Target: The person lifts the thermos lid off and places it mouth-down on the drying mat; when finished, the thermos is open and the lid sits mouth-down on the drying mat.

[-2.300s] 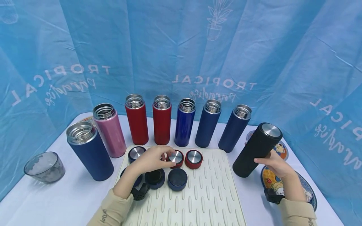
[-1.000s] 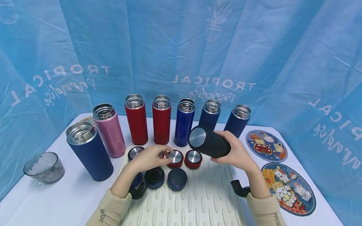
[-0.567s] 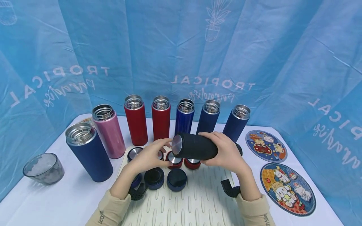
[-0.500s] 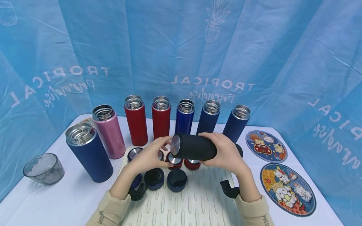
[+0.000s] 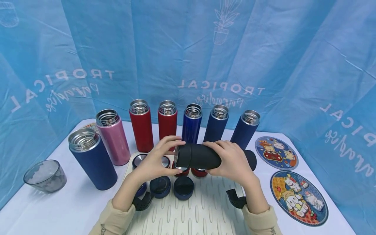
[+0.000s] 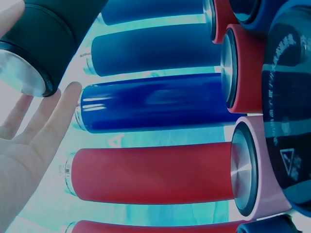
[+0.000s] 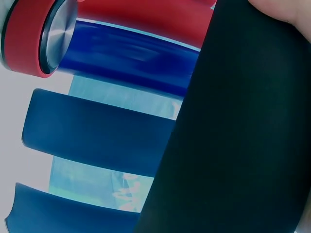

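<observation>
My right hand (image 5: 230, 160) grips a black thermos (image 5: 205, 156) round its middle, lying nearly level above the ridged mat (image 5: 199, 212). My left hand (image 5: 155, 161) is at the thermos's lid end, fingertips right at the lid (image 5: 182, 156) above and thumb below. In the left wrist view the lid's silver top (image 6: 19, 73) faces the palm, and the fingers (image 6: 58, 116) reach out straight past it. Beneath the thermos are two red lids (image 5: 182, 171), partly hidden. The right wrist view is largely filled by the thermos body (image 7: 238, 121).
Several uncapped thermoses stand behind the mat: two red (image 5: 141, 130), a shiny blue (image 5: 192, 124), two navy (image 5: 217, 124); a pink one (image 5: 114, 140) and another navy (image 5: 92, 160) stand left. Navy lids (image 5: 183, 187) lie on the mat. A glass bowl (image 5: 45, 176) sits left, round coasters (image 5: 299, 197) right.
The right hand has lifted the black thermos from the right side, brought it left over the mat and tipped it level. The left hand has moved up slightly to its lid.
</observation>
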The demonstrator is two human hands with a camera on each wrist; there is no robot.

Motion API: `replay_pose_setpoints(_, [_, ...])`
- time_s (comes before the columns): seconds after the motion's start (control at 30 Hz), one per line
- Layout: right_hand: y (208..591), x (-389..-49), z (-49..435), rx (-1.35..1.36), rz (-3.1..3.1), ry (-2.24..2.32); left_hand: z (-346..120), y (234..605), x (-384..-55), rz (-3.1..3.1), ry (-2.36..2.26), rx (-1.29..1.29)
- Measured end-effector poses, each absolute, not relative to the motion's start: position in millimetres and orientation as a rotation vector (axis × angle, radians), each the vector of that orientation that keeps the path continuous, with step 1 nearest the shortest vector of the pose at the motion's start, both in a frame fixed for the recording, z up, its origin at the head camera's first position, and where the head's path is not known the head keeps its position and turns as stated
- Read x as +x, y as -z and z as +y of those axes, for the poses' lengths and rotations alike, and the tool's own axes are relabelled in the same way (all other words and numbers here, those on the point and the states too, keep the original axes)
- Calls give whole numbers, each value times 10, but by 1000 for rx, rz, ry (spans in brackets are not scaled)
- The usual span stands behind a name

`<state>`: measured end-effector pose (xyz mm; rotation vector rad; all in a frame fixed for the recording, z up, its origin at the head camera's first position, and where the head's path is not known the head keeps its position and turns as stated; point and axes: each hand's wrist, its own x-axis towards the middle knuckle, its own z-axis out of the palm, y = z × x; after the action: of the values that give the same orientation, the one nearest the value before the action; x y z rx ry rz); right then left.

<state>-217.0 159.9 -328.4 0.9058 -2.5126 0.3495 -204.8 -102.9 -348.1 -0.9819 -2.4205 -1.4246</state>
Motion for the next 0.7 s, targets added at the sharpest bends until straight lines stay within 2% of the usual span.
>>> replay_pose_setpoints(0.7, [3253, -2090, 1535, 908, -2365, -153, -1040, 3517, -2063, -2268, 1478, -988])
